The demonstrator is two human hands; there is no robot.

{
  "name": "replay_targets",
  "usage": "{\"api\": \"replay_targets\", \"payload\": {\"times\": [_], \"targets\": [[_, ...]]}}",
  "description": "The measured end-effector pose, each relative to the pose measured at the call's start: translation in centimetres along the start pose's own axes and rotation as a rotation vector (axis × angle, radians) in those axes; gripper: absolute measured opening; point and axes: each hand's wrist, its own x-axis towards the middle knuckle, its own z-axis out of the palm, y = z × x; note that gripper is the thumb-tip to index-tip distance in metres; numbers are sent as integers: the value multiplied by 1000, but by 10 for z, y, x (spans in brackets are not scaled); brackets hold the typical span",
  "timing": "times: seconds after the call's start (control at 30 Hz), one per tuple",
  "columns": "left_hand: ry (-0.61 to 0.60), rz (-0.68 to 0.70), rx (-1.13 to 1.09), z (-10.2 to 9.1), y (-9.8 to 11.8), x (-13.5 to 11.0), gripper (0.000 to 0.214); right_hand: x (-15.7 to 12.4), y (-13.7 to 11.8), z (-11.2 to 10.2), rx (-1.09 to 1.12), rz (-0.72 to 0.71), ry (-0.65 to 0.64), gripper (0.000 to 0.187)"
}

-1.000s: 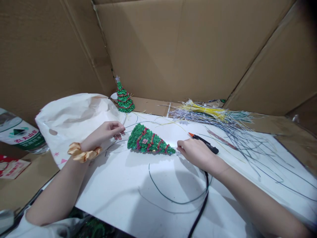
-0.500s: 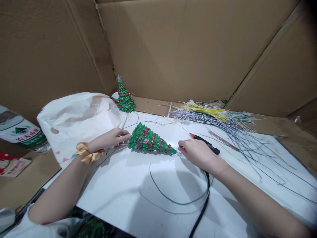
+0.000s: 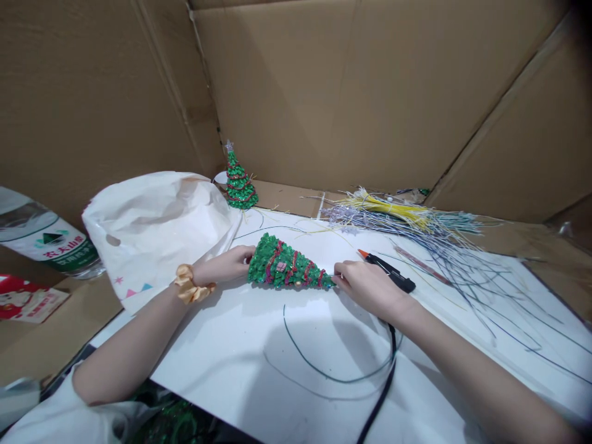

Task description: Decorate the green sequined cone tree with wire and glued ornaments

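A small green tinsel Christmas tree (image 3: 284,266) with red garland and tiny ornaments lies on its side above the white board, its tip to the right. My left hand (image 3: 234,263) grips the wide base, with some fingertips hidden by it. At the tip, my right hand (image 3: 361,283) is closed in a pinch; the bit between its fingers is mostly covered. A thin green wire (image 3: 319,373) curves across the board below the tree and runs under my right wrist. Beside that hand lies a black glue gun (image 3: 391,271) with an orange nozzle.
Another decorated tree (image 3: 241,182) with a silver star stands at the back. A white plastic bag (image 3: 157,216) sits left, near a large water bottle (image 3: 50,240). Bundled wires (image 3: 393,209) spread over the right. A black cord (image 3: 382,388) crosses the front. Cardboard walls (image 3: 346,92) enclose the back.
My left hand has slid right, closer onto the tree's base. The silvery bit that showed at the tip is now covered by my right fingers. The view shifted slightly.
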Motion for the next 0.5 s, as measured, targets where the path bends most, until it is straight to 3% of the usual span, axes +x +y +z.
{"api": "replay_targets", "payload": {"times": [0.1, 0.23, 0.5], "targets": [[-125, 22, -72, 4, 6, 0, 23, 0, -1, 2, 40, -17, 8, 28], [-143, 8, -98, 8, 17, -4, 24, 0, -4, 9, 43, -33, 16, 36], [-164, 3, -69, 13, 26, -10, 18, 5, -4, 17, 3, -34, 29, 30]]}}
